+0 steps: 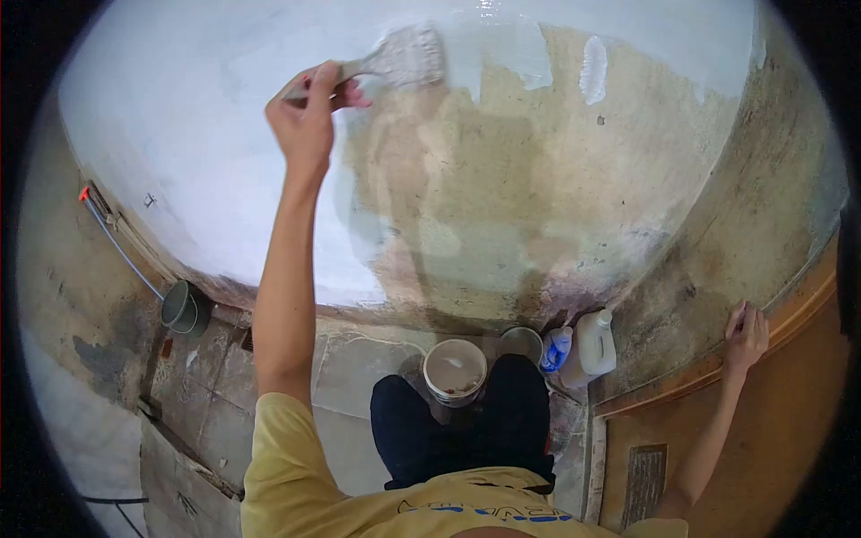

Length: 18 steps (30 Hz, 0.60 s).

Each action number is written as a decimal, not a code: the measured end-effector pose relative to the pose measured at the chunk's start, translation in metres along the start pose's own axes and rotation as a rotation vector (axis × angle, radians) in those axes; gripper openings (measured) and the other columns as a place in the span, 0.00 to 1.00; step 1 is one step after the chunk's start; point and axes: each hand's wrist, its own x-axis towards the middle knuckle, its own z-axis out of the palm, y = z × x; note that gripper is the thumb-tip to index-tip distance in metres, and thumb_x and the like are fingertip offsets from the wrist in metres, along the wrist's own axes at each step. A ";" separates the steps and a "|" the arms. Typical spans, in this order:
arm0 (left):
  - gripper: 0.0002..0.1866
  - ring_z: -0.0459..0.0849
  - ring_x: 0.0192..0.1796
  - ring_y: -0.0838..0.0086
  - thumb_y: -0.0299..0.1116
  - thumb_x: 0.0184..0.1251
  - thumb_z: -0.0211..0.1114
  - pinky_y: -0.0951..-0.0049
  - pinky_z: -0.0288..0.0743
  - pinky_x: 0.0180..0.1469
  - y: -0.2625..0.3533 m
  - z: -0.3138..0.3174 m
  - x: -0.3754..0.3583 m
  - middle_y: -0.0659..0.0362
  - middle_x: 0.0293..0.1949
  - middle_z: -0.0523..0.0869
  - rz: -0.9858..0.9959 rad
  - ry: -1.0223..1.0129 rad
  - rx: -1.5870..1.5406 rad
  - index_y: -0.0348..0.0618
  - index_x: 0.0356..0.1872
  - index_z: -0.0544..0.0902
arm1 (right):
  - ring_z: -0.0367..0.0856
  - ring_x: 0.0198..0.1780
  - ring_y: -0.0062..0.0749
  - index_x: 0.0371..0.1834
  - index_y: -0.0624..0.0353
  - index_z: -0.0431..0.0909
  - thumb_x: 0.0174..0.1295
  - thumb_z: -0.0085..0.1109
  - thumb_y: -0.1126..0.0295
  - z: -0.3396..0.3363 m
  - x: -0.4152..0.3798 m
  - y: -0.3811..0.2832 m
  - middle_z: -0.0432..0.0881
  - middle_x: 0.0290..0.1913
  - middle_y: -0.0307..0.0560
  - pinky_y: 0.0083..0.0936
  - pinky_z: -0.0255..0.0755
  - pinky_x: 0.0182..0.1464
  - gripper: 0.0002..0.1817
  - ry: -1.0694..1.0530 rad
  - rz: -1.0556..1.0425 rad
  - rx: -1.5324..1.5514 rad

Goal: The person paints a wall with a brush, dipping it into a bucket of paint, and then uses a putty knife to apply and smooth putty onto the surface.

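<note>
Paint goes on best in long, overlapping strokes, so I'd judge the thing now is to pull the brush sideways from the wet white edge into the bare patch, pressing lightly so the bristles fan without dripping. My left hand is clenched around the handle, fingers wrapped tight, bristles flat against the wall high up, right at the border between fresh white and stained tan plaster. My right hand rests spread on the wooden door frame, holding nothing.

The wall's left side is coated white; the middle and right are blotchy, darker toward the base. On the floor by my knees stand a paint bucket, a white jug and what may be a blue-labelled bottle. A grey pail sits off left.
</note>
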 end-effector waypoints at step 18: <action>0.15 0.85 0.26 0.68 0.31 0.67 0.63 0.67 0.85 0.33 -0.017 0.004 0.027 0.49 0.27 0.84 -0.030 -0.037 -0.009 0.23 0.36 0.81 | 0.75 0.23 0.38 0.30 0.66 0.79 0.61 0.60 0.77 0.000 -0.001 -0.001 0.78 0.24 0.50 0.30 0.66 0.26 0.04 -0.007 0.014 0.032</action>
